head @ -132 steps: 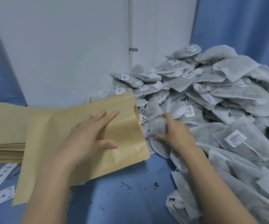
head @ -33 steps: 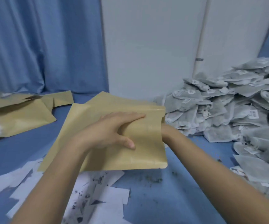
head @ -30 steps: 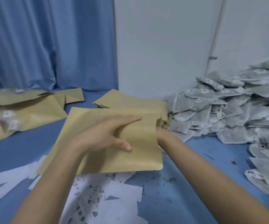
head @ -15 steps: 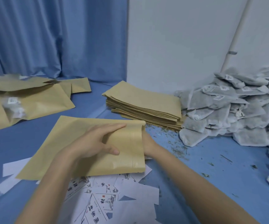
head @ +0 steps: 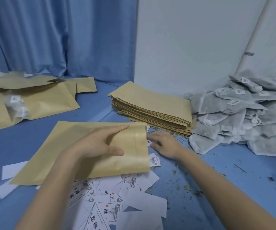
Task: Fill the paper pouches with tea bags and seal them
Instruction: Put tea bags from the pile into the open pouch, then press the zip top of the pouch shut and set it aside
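The right hand (head: 163, 143) is blurred, lying palm-down with fingers loosely spread on printed paper slips (head: 117, 201) just right of the pouch mouth, gripping nothing I can make out. The left hand (head: 100, 143) pinches the kraft paper pouch (head: 64, 155) near its open right end, thumb on top and fingers along the far edge; its contents are hidden. Far left lie filled pouches (head: 39, 103), one window showing tea bags indistinctly; a stack of empty pouches (head: 152, 103) sits beyond, and the tea bag heap (head: 243, 120) runs off the right edge of the blue tabletop (head: 216, 180).
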A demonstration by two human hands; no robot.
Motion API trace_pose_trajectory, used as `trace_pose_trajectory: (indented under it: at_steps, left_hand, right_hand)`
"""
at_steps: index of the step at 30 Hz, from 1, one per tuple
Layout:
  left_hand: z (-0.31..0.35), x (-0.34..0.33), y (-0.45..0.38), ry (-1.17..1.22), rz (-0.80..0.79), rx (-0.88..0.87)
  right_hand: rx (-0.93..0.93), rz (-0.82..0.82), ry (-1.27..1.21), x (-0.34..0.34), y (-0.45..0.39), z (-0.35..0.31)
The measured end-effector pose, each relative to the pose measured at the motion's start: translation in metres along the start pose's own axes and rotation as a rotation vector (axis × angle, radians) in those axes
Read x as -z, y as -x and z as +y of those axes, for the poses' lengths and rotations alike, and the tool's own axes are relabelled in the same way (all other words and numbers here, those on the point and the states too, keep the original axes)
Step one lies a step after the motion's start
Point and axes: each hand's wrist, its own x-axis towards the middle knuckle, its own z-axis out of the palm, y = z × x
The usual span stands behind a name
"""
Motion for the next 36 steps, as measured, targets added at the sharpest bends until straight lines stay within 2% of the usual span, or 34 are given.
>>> trace_pose_trajectory:
  at_steps: [2, 6, 9, 12, 14, 18, 20, 21, 22, 23, 26, 28, 31, 34, 36]
  left_hand:
    - [-0.001, 0.0, 0.0, 0.012, -0.001, -0.001]
    - [-0.002, 0.0, -0.001, 0.043, 0.013, 0.0]
    - [-0.004, 0.001, -0.002, 0.07, 0.019, 0.0]
    - [-0.003, 0.004, -0.002, 0.092, 0.009, -0.039]
    - [0.0, 0.007, -0.001, 0.12, 0.001, -0.064]
    - [0.011, 0.013, 0.001, 0.208, -0.047, -0.113]
    - [0.02, 0.016, 0.002, 0.233, -0.061, -0.141]
    - [0.025, 0.018, 0.002, 0.245, -0.068, -0.158]
    - [0.031, 0.019, 0.001, 0.255, -0.076, -0.175]
    - [0.036, 0.02, 0.0, 0.269, -0.092, -0.194]
    - [0.05, 0.022, -0.002, 0.307, -0.128, -0.225]
    - [0.06, 0.023, -0.002, 0.336, -0.057, -0.235]
    - [0.08, 0.023, 0.004, 0.322, 0.172, -0.287]
    - [0.104, 0.022, 0.016, 0.372, 0.143, -0.44]
    - [0.12, 0.017, 0.02, 0.26, 0.191, -0.496]
  right_hand:
    - [-0.027, 0.033, 0.028, 0.002, -0.002, 0.001]
    - [-0.122, -0.003, 0.052, 0.019, 0.005, 0.006]
    - [-0.167, 0.104, -0.107, 0.035, 0.025, 0.013]
    - [-0.029, 0.29, -0.247, 0.046, 0.047, 0.004]
    - [0.118, 0.36, -0.232, 0.047, 0.051, -0.011]
    - [0.382, 0.328, -0.005, 0.046, 0.045, -0.045]
    - [0.424, 0.3, 0.11, 0.05, 0.043, -0.064]
    - [0.399, 0.296, 0.173, 0.054, 0.04, -0.072]
    - [0.34, 0.225, 0.181, 0.056, 0.037, -0.078]
    - [0.287, 0.212, 0.147, 0.057, 0.035, -0.079]
    - [0.179, 0.03, 0.096, 0.074, 0.041, -0.083]
    - [0.174, -0.058, 0.084, 0.091, 0.044, -0.085]
    - [0.182, -0.039, 0.105, 0.117, 0.051, -0.087]
    - [0.163, 0.091, 0.085, 0.151, 0.059, -0.09]
    - [0.22, 0.083, 0.051, 0.172, 0.064, -0.096]
